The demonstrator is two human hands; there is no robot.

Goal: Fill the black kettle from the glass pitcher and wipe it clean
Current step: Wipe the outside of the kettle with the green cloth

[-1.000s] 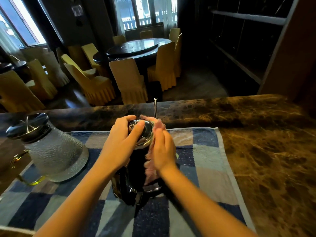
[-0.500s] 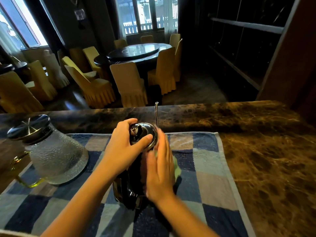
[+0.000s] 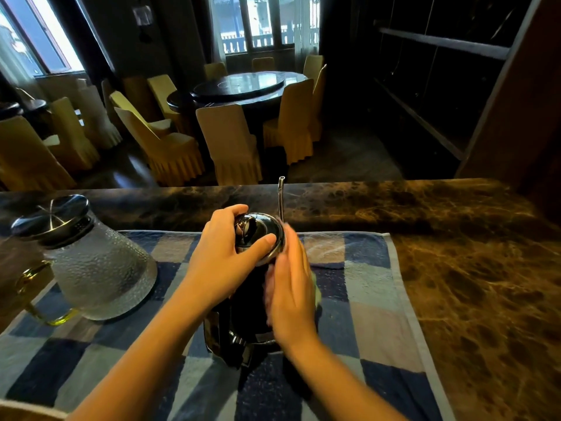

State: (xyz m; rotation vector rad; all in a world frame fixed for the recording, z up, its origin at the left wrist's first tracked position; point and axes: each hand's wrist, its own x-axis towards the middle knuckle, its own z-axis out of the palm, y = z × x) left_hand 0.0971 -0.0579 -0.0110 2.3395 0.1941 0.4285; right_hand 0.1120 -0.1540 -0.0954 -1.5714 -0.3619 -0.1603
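- your left hand (image 3: 224,259) still curls its fingers round the lid (image 3: 264,228) of the kettle (image 3: 246,314).
- your right hand (image 3: 291,299), fingers flat on the cloth (image 3: 316,294), has slid down the side: wiping is underway.

restaurant dining rm: round table (image 3: 247,86) w/ covered chairs (image 3: 229,141), marble counter (image 3: 425,205).

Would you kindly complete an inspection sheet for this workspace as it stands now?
Surface: marble counter with a blue checked towel spread on it.
Job's things: black kettle and lidded glass pitcher, both upright on the towel, apart.
Clutter: nothing seen.
Hands: left hand grips the kettle's lid; right hand, blurred, presses a cloth to the kettle's side.
Cables: nothing seen.
Surroundings: round table, yellow-covered chairs, dark shelving.
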